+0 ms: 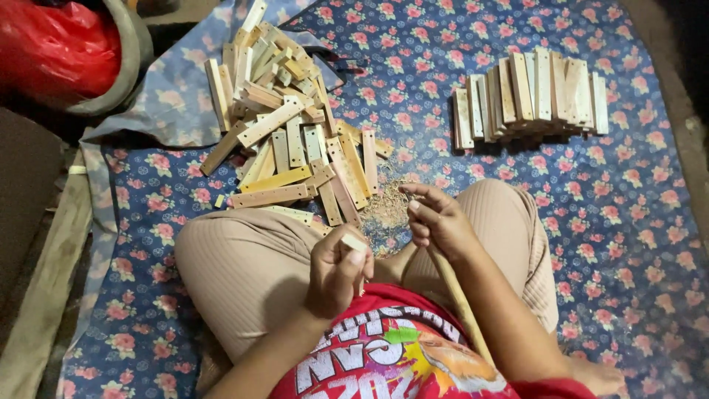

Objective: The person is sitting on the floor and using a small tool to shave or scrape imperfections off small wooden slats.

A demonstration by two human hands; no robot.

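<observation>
I sit cross-legged on a blue flowered cloth [628, 222]. My left hand [336, 270] is closed around a small pale wooden slat [354, 242], held upright over my lap. My right hand [437, 220] grips a long wooden stick [459, 303] that runs down along my forearm; its fingers curl at the top end. A patch of wood shavings [384, 210] lies on the cloth just beyond both hands.
A loose heap of several wooden slats [284, 125] lies ahead at the left. A neat row of stacked slats [532, 96] sits at the far right. A red bag in a grey basket [59, 44] stands at the top left. A wooden plank [48, 281] borders the cloth's left edge.
</observation>
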